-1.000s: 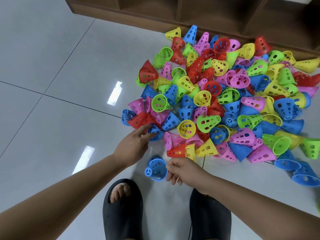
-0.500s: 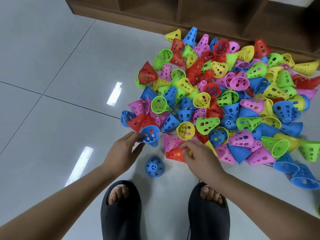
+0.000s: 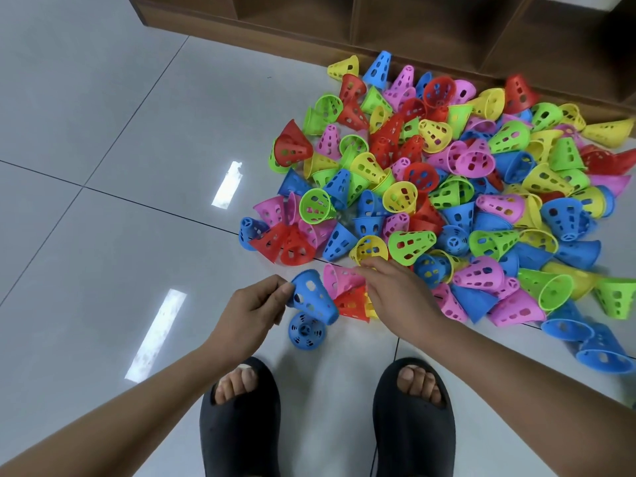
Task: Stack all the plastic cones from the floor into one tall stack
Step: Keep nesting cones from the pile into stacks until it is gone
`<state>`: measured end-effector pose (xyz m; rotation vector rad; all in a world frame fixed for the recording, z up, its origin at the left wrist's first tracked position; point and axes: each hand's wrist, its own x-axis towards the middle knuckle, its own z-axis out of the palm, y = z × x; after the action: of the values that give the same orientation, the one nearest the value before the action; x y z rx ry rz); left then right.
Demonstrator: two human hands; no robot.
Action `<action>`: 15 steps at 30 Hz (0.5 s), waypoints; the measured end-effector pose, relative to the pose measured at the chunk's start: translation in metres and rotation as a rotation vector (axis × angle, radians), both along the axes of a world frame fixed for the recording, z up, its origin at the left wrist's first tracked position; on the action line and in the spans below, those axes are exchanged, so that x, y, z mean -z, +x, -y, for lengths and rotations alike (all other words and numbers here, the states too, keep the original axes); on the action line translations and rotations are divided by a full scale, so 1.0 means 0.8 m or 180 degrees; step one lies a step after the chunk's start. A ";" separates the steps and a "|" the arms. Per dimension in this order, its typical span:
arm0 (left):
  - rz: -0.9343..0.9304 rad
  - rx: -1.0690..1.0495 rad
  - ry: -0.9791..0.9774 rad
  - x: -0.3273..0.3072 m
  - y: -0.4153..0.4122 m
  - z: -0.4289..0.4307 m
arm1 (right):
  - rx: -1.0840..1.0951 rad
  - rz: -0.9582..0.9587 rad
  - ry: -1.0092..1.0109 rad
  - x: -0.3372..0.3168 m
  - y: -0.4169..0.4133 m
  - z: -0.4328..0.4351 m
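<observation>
A big pile of perforated plastic cones [image 3: 447,187] in red, yellow, green, blue and pink covers the floor ahead. My left hand [image 3: 256,308] pinches the narrow tip of a blue cone [image 3: 315,297], held just above the floor. Right below it a second blue cone [image 3: 307,330] stands upright on the tile. My right hand [image 3: 395,290] reaches into the near edge of the pile, its fingertips on a pink cone [image 3: 339,278] and next to a yellow cone [image 3: 370,249]. Whether those fingers grip anything is hidden.
A brown wooden shelf unit [image 3: 344,32] runs along the far edge, right behind the pile. My two feet in black slippers [image 3: 241,414] stand just below the hands. Grey glossy tiles [image 3: 103,166] stretch out to the left.
My left hand has lifted the blue cone out of the pile's edge and drawn it back over the standing blue cone. My right hand moved up from that cone into the pile.
</observation>
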<state>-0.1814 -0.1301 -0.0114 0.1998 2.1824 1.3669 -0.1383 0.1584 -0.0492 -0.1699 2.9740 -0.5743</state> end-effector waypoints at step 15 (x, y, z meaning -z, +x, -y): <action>0.0586 0.0378 -0.0649 0.077 0.026 0.013 | 0.1837 0.0747 -0.3221 -0.065 0.020 0.029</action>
<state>-0.1609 -0.1406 -0.0726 0.1195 2.1020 1.0474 -0.1219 0.1352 0.0031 0.6451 2.1908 -1.9326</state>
